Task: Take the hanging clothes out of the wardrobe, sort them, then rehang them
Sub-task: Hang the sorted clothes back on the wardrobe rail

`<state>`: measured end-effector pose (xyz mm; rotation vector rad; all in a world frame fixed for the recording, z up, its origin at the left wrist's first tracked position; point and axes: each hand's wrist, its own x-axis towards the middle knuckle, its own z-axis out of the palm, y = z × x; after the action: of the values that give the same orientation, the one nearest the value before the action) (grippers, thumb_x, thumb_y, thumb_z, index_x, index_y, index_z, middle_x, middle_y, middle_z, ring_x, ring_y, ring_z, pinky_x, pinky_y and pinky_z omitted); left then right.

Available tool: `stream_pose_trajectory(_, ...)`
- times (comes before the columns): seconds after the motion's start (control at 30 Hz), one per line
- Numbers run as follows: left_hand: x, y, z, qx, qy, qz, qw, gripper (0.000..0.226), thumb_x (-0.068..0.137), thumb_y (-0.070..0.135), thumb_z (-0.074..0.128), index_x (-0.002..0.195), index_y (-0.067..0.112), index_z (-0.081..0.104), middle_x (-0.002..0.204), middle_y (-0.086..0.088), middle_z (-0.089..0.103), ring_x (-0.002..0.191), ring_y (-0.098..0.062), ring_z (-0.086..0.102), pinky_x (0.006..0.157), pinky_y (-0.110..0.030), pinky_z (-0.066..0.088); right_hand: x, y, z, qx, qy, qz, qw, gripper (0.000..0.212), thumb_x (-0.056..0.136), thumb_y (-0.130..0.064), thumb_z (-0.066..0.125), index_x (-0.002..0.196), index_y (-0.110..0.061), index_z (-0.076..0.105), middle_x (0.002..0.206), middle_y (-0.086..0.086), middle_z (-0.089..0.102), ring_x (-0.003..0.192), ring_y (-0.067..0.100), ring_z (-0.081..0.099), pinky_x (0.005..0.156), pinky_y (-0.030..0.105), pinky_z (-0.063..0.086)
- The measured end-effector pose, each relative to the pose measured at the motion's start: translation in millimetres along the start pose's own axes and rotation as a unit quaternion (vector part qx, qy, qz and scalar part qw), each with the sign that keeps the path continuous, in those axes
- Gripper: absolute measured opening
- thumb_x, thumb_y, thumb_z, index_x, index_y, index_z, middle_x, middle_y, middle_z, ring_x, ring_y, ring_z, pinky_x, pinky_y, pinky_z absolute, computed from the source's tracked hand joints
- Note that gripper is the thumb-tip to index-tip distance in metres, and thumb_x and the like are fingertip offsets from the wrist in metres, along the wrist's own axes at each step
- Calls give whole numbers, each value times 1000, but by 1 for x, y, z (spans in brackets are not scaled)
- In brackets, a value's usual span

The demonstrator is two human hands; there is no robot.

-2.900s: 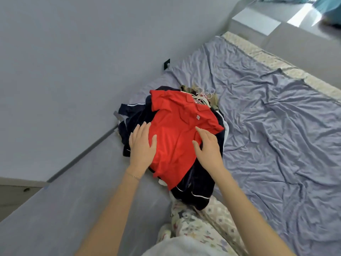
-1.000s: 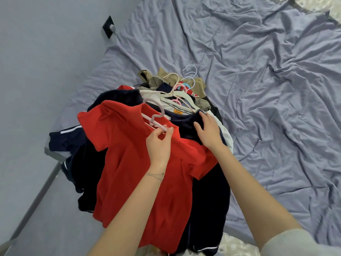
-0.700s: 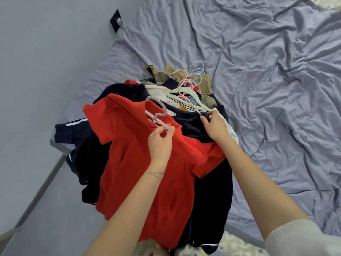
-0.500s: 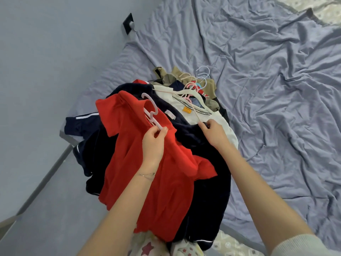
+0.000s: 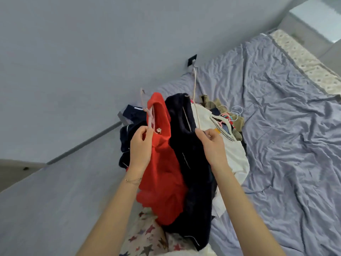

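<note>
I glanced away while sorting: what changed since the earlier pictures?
The left hand has lifted the red shirt off the pile by its pink hanger. The right hand, earlier touching the navy garment, now grips its pale hanger and raises it too. The remaining pile stays on the bed.

Free right, blocked left
Wrinkled lavender bedsheet (image 5: 286, 154) lies open from 1 to 5 o'clock; plain grey wall (image 5: 83, 61) closes 9 to 12; heap of hangered clothes (image 5: 232, 145) blocks centre.
</note>
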<state>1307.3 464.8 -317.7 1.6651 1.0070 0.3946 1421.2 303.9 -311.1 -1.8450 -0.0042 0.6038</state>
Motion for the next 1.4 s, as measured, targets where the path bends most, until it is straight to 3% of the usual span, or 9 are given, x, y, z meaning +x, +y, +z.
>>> stream_pose_trajectory(0.2, -52, 12, -107, -73, 147, -5, 986, 29, 97, 16, 52, 69, 10, 52, 66, -1, 47, 63, -4, 42, 62, -20, 37, -69, -51, 69, -2, -37, -93, 995, 40, 93, -37, 62, 73, -12, 38, 63, -1, 31, 51, 5, 31, 48, 16, 31)
stream_pose_trajectory(0.3, -89, 9, -164, -81, 188, -9, 979, 25, 98, 16, 52, 77, 4, 58, 76, -14, 58, 73, -9, 52, 71, -22, 43, -109, -66, 106, -22, -95, -130, 987, 42, 95, -37, 61, 72, -12, 36, 62, -2, 30, 48, 4, 31, 48, 13, 33)
stream_pose_trajectory(0.5, -189, -14, -259, -105, 294, -28, 950, 30, 98, 18, 51, 84, -9, 55, 86, -28, 56, 77, -18, 53, 75, -28, 44, -201, -73, 164, -58, -210, -196, 956, 44, 95, -37, 60, 69, -13, 33, 61, -2, 28, 49, 5, 29, 47, 14, 31)
stream_pose_trajectory(0.83, -415, -81, -333, -117, 453, -26, 883, 25, 96, 8, 51, 78, -9, 54, 78, -27, 53, 74, -16, 48, 71, -30, 39, -398, -12, 178, -92, -354, -282, 887, 41, 95, -37, 59, 71, -12, 37, 66, 6, 30, 58, 11, 31, 50, 18, 29)
stream_pose_trajectory(1.03, -583, -125, -353, -119, 541, -39, 832, 22, 95, 8, 52, 79, -5, 60, 76, -7, 58, 74, -9, 52, 72, -21, 40, -526, 49, 158, -140, -430, -289, 844, 41, 92, -40, 62, 68, -17, 38, 60, -2, 33, 48, 5, 29, 47, 17, 28)
stream_pose_trajectory(1.1, -637, -136, -356, -126, 570, -44, 811, 21, 94, 7, 52, 78, -5, 58, 74, -3, 54, 73, -8, 49, 71, -22, 38, -569, 63, 150, -144, -462, -276, 831, 42, 91, -40, 63, 65, -21, 36, 59, -4, 34, 49, 5, 30, 51, 24, 29)
stream_pose_trajectory(1.2, -711, -150, -361, -127, 607, -56, 782, 20, 94, 9, 52, 77, -1, 57, 72, 2, 54, 71, -7, 49, 69, -23, 38, -630, 81, 136, -161, -513, -271, 798, 44, 90, -40, 64, 66, -21, 33, 56, -7, 32, 50, 7, 30, 51, 27, 28)
stream_pose_trajectory(1.3, -775, -162, -366, -126, 649, -72, 746, 22, 93, 9, 51, 73, 6, 59, 66, 14, 58, 69, -2, 53, 71, -21, 41, -689, 97, 124, -173, -570, -255, 762, 40, 89, -39, 66, 73, -16, 39, 66, 7, 35, 59, 18, 34, 58, 31, 30)
stream_pose_trajectory(1.4, -829, -172, -365, -128, 681, -85, 716, 23, 93, 7, 50, 72, 9, 59, 69, 12, 59, 73, -2, 55, 75, -19, 43, -742, 112, 114, -185, -628, -242, 716, 39, 89, -36, 67, 76, -11, 41, 71, 8, 36, 64, 22, 33, 61, 35, 30)
